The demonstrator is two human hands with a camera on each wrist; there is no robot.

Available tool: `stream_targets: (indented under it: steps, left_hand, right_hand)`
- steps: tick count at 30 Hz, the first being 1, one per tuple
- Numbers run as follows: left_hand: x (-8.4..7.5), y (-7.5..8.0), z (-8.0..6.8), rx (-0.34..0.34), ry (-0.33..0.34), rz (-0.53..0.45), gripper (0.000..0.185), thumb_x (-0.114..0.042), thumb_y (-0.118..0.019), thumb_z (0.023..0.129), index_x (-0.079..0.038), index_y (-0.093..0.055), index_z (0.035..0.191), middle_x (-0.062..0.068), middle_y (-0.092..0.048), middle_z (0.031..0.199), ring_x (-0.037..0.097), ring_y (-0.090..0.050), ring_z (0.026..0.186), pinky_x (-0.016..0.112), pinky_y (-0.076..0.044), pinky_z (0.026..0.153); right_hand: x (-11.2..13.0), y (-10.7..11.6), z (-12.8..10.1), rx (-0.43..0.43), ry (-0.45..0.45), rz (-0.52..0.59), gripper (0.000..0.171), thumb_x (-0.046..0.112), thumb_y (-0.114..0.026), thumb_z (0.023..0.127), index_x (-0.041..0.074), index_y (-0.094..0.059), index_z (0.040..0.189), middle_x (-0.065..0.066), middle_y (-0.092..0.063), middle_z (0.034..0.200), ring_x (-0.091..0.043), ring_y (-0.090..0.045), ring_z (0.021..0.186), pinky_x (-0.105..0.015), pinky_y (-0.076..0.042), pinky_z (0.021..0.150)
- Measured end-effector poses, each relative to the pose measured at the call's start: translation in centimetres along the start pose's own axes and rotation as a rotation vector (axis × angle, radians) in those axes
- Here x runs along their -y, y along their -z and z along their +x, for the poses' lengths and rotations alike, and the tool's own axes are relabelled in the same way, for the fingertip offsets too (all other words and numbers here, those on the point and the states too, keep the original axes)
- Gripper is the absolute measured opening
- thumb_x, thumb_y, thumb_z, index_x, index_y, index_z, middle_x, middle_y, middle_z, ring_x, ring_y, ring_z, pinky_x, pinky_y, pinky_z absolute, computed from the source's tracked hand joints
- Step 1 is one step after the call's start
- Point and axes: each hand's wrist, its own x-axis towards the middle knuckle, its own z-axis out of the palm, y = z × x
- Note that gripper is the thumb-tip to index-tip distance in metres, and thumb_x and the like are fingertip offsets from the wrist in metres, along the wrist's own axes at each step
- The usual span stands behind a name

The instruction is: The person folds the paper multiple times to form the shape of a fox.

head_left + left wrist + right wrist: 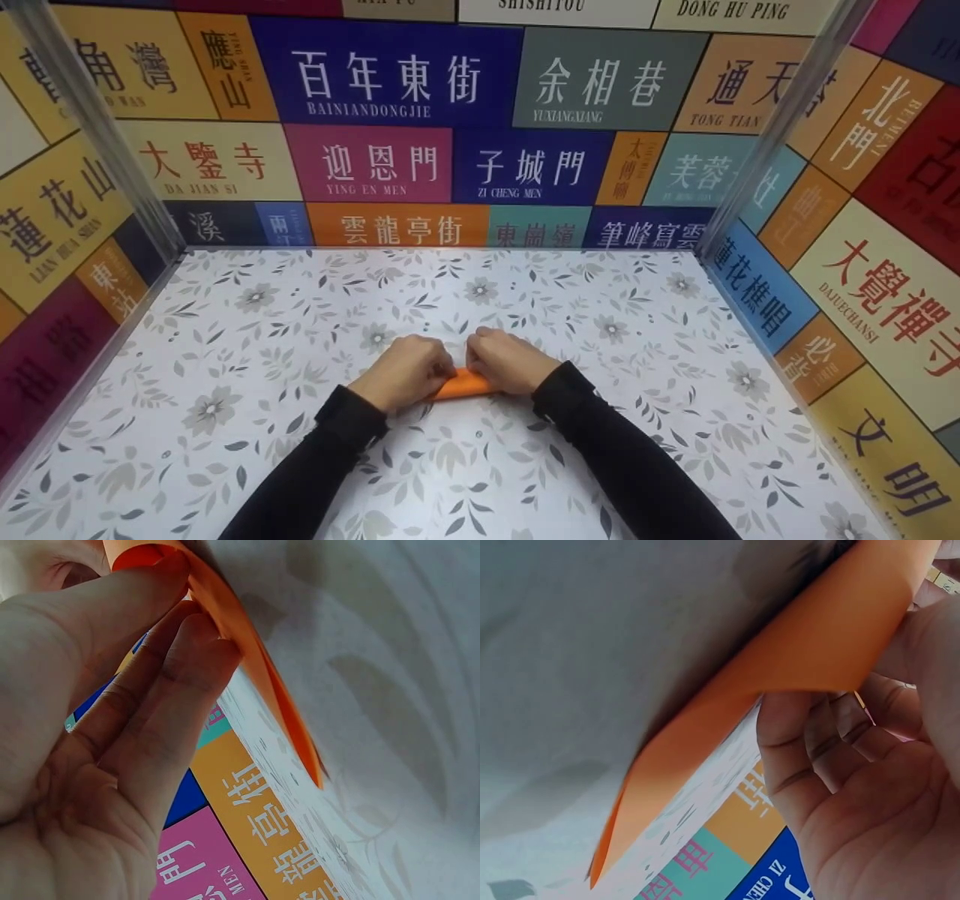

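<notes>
At the lower centre of the head view, a folded orange paper sheet (463,385) was pinned to the floral-patterned table surface (262,337) by the left hand (403,373) and right hand (510,361), apparently for creasing; in the left wrist view, fingers (161,690) were pinched on its upper edge; in the right wrist view, fingers (802,757) were curled beneath the fold.

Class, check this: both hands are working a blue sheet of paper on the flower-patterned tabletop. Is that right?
Not quite: the paper is orange, not blue, as the head view shows. The left hand and right hand do both hold it on the flower-patterned tabletop.
</notes>
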Motion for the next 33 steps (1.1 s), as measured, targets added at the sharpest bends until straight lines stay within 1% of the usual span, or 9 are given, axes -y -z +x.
stream_targets:
  steps: [3, 10, 14, 18, 22, 25, 29, 33]
  left_hand:
    - [-0.01, -0.03, -0.01, -0.003, 0.001, 0.001, 0.022, 0.0, -0.081, 0.075, -0.013, -0.082, 0.092, -0.001, -0.076, 0.085, 0.019, -0.071, 0.08, 0.033, -0.057, 0.076]
    - [-0.03, 0.0, -0.01, -0.012, -0.002, -0.003, 0.023, 0.002, -0.081, 0.075, -0.014, -0.082, 0.091, -0.001, -0.076, 0.085, 0.019, -0.072, 0.081, 0.032, -0.057, 0.075]
    - [-0.03, -0.04, 0.01, -0.013, -0.006, -0.007, 0.023, 0.003, -0.08, 0.075, -0.014, -0.082, 0.091, -0.001, -0.076, 0.084, 0.018, -0.072, 0.08, 0.032, -0.057, 0.075]
    - [-0.05, -0.03, 0.13, 0.01, 0.016, 0.0, 0.024, 0.002, -0.079, 0.076, -0.015, -0.082, 0.093, -0.002, -0.076, 0.086, 0.017, -0.071, 0.082, 0.031, -0.057, 0.077]
    - [-0.23, 0.11, 0.23, 0.031, 0.048, -0.005, 0.023, 0.0, -0.079, 0.079, -0.016, -0.082, 0.095, -0.003, -0.076, 0.089, 0.016, -0.071, 0.084, 0.031, -0.056, 0.079]
    - [-0.3, 0.18, 0.21, 0.024, 0.052, -0.013, 0.019, -0.001, -0.079, 0.082, -0.015, -0.082, 0.094, -0.003, -0.076, 0.089, 0.016, -0.071, 0.084, 0.031, -0.056, 0.079]
    - [-0.33, 0.24, 0.13, 0.003, 0.046, -0.025, 0.011, -0.006, -0.078, 0.086, -0.014, -0.081, 0.093, -0.003, -0.076, 0.087, 0.014, -0.07, 0.082, 0.031, -0.056, 0.077]
    - [-0.51, 0.3, 0.16, 0.008, 0.072, -0.055, 0.006, -0.01, -0.077, 0.089, -0.013, -0.081, 0.094, -0.003, -0.075, 0.087, 0.011, -0.068, 0.08, 0.031, -0.055, 0.076]
  right_hand:
    - [-0.07, -0.06, 0.03, 0.0, -0.011, 0.005, 0.01, 0.009, -0.069, 0.091, 0.015, -0.062, 0.089, 0.004, -0.057, 0.089, -0.012, -0.055, 0.078, -0.027, -0.049, 0.07]
    - [-0.22, -0.09, 0.11, 0.003, -0.004, 0.029, 0.006, 0.009, -0.068, 0.09, 0.013, -0.065, 0.092, -0.002, -0.061, 0.092, -0.014, -0.056, 0.079, -0.03, -0.049, 0.072]
    - [-0.3, -0.11, 0.09, -0.003, -0.003, 0.03, 0.006, 0.009, -0.069, 0.089, 0.013, -0.065, 0.092, 0.0, -0.06, 0.092, -0.014, -0.056, 0.08, -0.03, -0.049, 0.073]
    - [-0.4, -0.18, 0.01, -0.02, 0.002, 0.03, 0.008, 0.009, -0.07, 0.09, 0.014, -0.064, 0.091, 0.002, -0.059, 0.091, -0.013, -0.055, 0.08, -0.03, -0.049, 0.073]
    - [-0.55, -0.18, -0.05, -0.037, 0.006, 0.067, 0.01, 0.006, -0.072, 0.089, 0.013, -0.066, 0.09, 0.002, -0.06, 0.088, -0.013, -0.055, 0.079, -0.028, -0.048, 0.073]
    - [-0.67, -0.21, -0.01, -0.04, 0.001, 0.11, 0.01, 0.003, -0.073, 0.088, 0.01, -0.067, 0.091, 0.002, -0.062, 0.086, -0.013, -0.056, 0.079, -0.027, -0.049, 0.072]
    - [-0.81, -0.27, 0.07, -0.033, -0.019, 0.155, 0.009, 0.003, -0.073, 0.089, 0.01, -0.068, 0.091, 0.004, -0.062, 0.084, -0.012, -0.057, 0.077, -0.026, -0.05, 0.07]
    - [-0.95, -0.31, 0.14, -0.03, -0.034, 0.189, 0.008, 0.003, -0.074, 0.088, 0.01, -0.07, 0.09, 0.005, -0.063, 0.081, -0.011, -0.059, 0.075, -0.026, -0.051, 0.068]
